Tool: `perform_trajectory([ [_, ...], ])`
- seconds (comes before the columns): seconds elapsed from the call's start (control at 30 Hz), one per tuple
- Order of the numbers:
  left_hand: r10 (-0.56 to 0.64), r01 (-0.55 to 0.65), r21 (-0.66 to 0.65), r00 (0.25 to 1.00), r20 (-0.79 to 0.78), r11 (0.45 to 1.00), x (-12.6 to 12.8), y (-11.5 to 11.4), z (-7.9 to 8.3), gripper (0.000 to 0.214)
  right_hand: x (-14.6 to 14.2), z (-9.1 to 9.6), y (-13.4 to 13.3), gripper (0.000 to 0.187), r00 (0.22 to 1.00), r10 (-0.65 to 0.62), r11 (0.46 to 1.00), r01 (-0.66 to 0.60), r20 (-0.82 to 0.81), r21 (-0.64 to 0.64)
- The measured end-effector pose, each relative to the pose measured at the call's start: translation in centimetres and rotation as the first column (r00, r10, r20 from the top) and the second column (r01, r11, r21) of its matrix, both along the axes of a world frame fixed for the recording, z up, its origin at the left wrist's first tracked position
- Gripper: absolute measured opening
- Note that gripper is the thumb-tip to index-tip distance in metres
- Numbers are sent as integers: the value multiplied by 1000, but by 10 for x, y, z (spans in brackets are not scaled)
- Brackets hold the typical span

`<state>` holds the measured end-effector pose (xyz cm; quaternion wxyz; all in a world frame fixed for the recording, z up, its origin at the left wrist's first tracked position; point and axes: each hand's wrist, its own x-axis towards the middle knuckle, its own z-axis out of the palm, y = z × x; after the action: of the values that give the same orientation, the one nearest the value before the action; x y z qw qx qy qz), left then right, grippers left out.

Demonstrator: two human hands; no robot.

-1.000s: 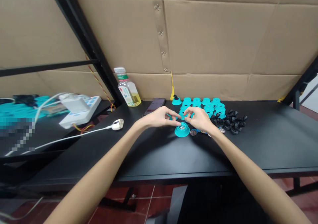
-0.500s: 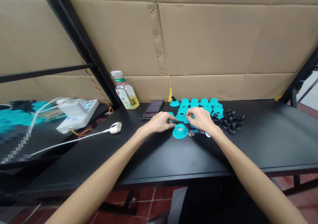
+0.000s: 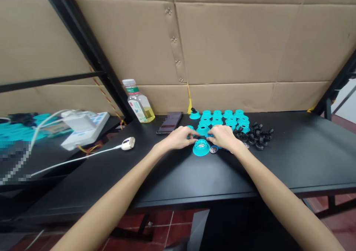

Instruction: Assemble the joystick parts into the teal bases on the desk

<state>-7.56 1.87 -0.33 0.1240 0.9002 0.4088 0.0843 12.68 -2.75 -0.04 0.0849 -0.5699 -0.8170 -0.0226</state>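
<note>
A teal flanged ring (image 3: 201, 152) lies on the black table with a small metal disc visible inside its collar. Just behind and left of it is my left hand (image 3: 180, 137), its thumb and fingers curled close to the ring's upper edge. My right hand (image 3: 223, 136) faces it from the other side, fingers bent inward and pinched. Something small and dark shows between the fingertips, too small to name. Next to the ring sits a loose round metal disc (image 3: 213, 149). More discs are partly hidden under my right hand.
Rows of teal rings (image 3: 217, 113) stand behind my hands. One teal ring (image 3: 195, 115) carries a black part. At right is a pile of black parts (image 3: 256, 136). A phone (image 3: 169, 123), a bottle (image 3: 138, 101), a cabled white plug (image 3: 128, 143) and a power strip (image 3: 86, 132) are leftward.
My right hand has moved slightly down and toward my left hand, covering more of the loose discs. My left hand and the front teal ring have stayed nearly in place.
</note>
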Motion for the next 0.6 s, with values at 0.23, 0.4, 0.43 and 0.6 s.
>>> perform_trajectory([
  [0.23,49,-46,-45,996,73,998,1,3,-5,31,-2,2,-1,29,999,-26,1000,26,-47,10],
  [0.4,68,-61,-67,993,101,996,4,0,-5,27,4,5,3,24,946,-27,999,35,-322,22],
  [0.43,71,-64,-64,992,106,996,4,0,-5,27,5,6,5,23,919,-21,1000,27,-395,10],
  [0.6,47,-42,-39,986,159,998,4,-2,-4,24,8,7,7,17,716,30,981,-154,-698,-116],
])
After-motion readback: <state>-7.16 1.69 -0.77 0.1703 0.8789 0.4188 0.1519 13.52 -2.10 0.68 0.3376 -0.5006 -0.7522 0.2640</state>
